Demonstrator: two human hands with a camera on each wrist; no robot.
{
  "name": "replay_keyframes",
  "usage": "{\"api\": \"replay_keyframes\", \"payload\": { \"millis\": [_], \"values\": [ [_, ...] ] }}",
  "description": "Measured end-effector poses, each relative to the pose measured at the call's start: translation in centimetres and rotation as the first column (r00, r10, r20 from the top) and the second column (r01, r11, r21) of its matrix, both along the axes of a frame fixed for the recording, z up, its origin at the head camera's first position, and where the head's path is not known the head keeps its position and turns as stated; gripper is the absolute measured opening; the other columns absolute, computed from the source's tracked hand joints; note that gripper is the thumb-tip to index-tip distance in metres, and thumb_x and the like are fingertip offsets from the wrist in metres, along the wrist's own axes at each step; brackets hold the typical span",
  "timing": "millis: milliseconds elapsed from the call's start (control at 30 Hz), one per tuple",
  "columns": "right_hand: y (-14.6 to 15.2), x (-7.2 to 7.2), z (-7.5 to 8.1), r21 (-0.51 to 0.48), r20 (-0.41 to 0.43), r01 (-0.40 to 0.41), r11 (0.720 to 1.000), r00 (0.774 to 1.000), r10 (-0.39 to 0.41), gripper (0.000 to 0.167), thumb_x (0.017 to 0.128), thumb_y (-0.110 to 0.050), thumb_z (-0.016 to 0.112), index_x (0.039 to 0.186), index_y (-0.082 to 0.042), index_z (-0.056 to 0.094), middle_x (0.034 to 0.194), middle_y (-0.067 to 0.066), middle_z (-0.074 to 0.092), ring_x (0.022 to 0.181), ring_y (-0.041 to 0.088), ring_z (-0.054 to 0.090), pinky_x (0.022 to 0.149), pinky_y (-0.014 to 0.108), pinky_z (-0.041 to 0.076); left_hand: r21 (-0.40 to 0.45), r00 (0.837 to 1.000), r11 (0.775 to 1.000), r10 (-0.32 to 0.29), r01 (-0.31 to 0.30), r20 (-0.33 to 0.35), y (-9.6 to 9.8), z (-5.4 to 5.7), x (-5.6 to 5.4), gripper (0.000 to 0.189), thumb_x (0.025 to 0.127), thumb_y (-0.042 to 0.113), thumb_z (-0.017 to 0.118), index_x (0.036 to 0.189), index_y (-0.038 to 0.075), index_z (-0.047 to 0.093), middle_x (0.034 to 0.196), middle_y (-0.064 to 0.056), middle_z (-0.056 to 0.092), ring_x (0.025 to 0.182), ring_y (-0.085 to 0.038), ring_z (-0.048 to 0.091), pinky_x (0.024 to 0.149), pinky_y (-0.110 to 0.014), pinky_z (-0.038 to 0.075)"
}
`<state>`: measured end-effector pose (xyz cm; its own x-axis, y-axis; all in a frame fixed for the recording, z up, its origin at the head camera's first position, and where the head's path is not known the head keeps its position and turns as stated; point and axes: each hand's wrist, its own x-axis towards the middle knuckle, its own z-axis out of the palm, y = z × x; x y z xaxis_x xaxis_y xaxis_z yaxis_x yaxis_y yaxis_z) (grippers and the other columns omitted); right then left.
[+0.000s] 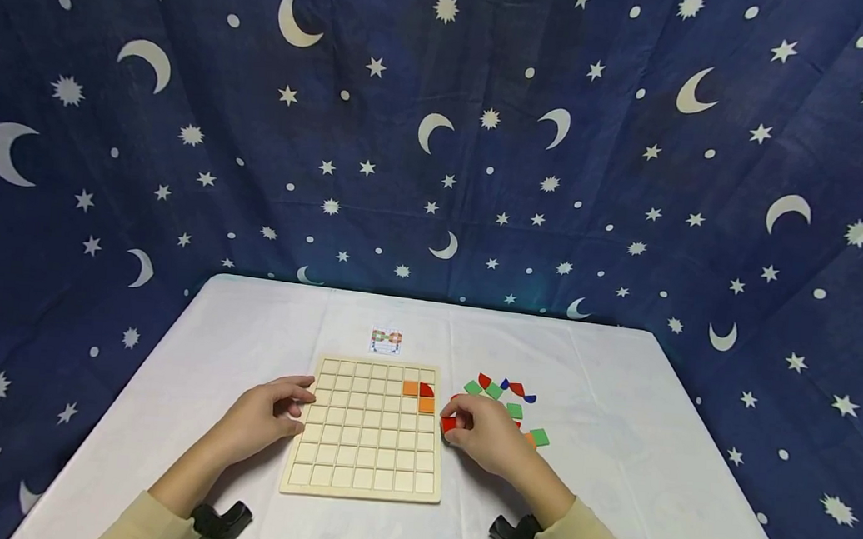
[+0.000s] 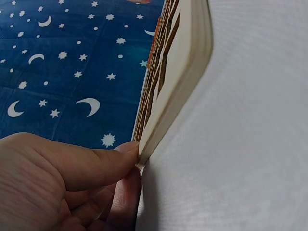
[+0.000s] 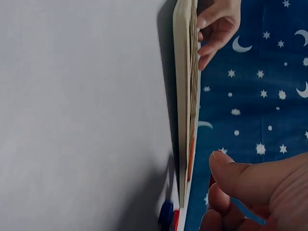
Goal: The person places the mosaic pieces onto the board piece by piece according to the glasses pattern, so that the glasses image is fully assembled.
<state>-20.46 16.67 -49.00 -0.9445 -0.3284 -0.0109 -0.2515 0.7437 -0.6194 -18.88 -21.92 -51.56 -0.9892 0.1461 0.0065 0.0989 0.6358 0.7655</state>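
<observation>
A pale wooden grid board lies on the table between the hands. My left hand touches its left edge, thumb and fingertips spread along the rim. Near the board's upper right are an orange square tile, a red quarter-round tile and another orange square tile. Just off the right edge, my right hand pinches a red tile between thumb and fingers. Only a dark red sliver of it shows in the right wrist view, so its full shape is hidden.
Loose tiles lie right of the board: green squares, red pieces and blue pieces, some hidden by the right hand. A small printed pattern card lies beyond the board. A starry dark blue cloth hangs behind the white table.
</observation>
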Motion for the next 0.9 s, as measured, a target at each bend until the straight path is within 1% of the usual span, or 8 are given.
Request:
{"api": "replay_keyframes", "payload": {
  "millis": [133, 300, 433, 667, 900],
  "values": [
    [-1.1, -0.1, 0.0, -0.022, 0.004, -0.032, 0.999, 0.999, 0.032, 0.022, 0.089, -0.012, 0.087, 0.106, -0.02, 0.077, 0.079, -0.006, 0.058, 0.076, 0.012, 0.055, 0.066, 0.024, 0.044, 0.004, 1.0, 1.0, 0.002, -0.002, 0.003, 0.0, 0.0, 0.0, 0.038, 0.081, 0.003, 0.087, 0.117, 0.014, 0.078, 0.157, -0.005, 0.062, 0.094, -0.012, 0.061, 0.088, -0.025, 0.047],
    [-2.3, -0.3, -0.2, -0.013, 0.012, -0.021, 1.0, 1.0, 0.021, 0.021, 0.089, -0.014, 0.087, 0.107, -0.021, 0.078, 0.078, -0.006, 0.057, 0.075, 0.012, 0.054, 0.065, 0.024, 0.043, 0.0, 1.0, 1.0, -0.003, 0.003, 0.005, 0.0, 0.1, 0.0, 0.038, 0.082, 0.003, 0.086, 0.118, 0.014, 0.078, 0.157, -0.006, 0.062, 0.095, -0.012, 0.061, 0.089, -0.025, 0.047],
    [-2.9, -0.4, -0.3, 0.003, -0.005, -0.028, 1.0, 1.0, 0.028, 0.02, 0.088, -0.014, 0.088, 0.104, -0.021, 0.077, 0.076, -0.006, 0.057, 0.072, 0.011, 0.052, 0.065, 0.024, 0.042, -0.003, 1.0, 1.0, -0.001, 0.001, 0.005, 0.1, 0.1, 0.1, 0.038, 0.082, 0.002, 0.086, 0.118, 0.014, 0.078, 0.157, -0.005, 0.062, 0.095, -0.012, 0.061, 0.089, -0.025, 0.047],
    [-3.5, -0.5, -0.7, 0.064, -0.035, -0.03, 0.997, 0.999, 0.032, 0.018, 0.089, -0.014, 0.086, 0.102, -0.021, 0.077, 0.074, -0.008, 0.056, 0.071, 0.009, 0.051, 0.066, 0.024, 0.039, 0.001, 1.0, 1.0, -0.003, 0.003, 0.004, 0.1, 0.1, 0.1, 0.039, 0.082, 0.003, 0.087, 0.118, 0.014, 0.078, 0.157, -0.006, 0.062, 0.095, -0.012, 0.061, 0.088, -0.025, 0.047],
    [-3.5, -0.6, -0.9, 0.057, -0.039, -0.019, 0.998, 0.999, 0.021, 0.017, 0.091, -0.012, 0.084, 0.103, -0.02, 0.077, 0.073, -0.007, 0.055, 0.07, 0.01, 0.051, 0.066, 0.025, 0.039, 0.0, 1.0, 1.0, 0.001, -0.001, 0.01, 0.0, 0.1, 0.0, 0.039, 0.083, 0.002, 0.086, 0.119, 0.014, 0.078, 0.158, -0.005, 0.061, 0.095, -0.012, 0.061, 0.088, -0.024, 0.048]
  ]
}}
